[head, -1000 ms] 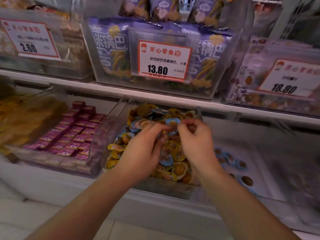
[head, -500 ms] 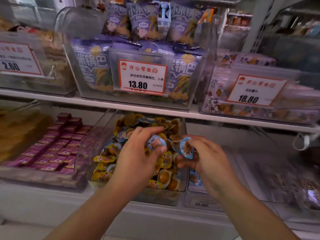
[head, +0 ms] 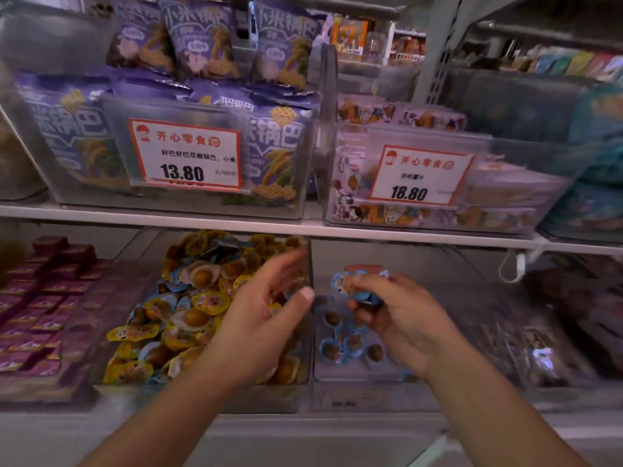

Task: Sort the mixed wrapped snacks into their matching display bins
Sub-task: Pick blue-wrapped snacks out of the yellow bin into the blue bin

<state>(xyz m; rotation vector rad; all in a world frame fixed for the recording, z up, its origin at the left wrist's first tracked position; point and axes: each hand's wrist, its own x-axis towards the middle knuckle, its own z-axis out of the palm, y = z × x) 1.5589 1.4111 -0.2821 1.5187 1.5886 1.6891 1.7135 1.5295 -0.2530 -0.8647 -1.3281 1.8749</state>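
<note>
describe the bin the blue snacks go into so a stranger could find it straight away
Find the white shelf under the 18.80 price tag. Below it sits a clear plastic bin, right of the heaped yellow-and-blue mixed bin. Unlike its full neighbours, it holds only a few blue-wrapped snacks on its floor.

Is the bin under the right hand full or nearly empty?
Nearly empty: the right-hand bin holds only a few blue-wrapped snacks with bare floor around them, while the mixed bin beside it is heaped.
</note>
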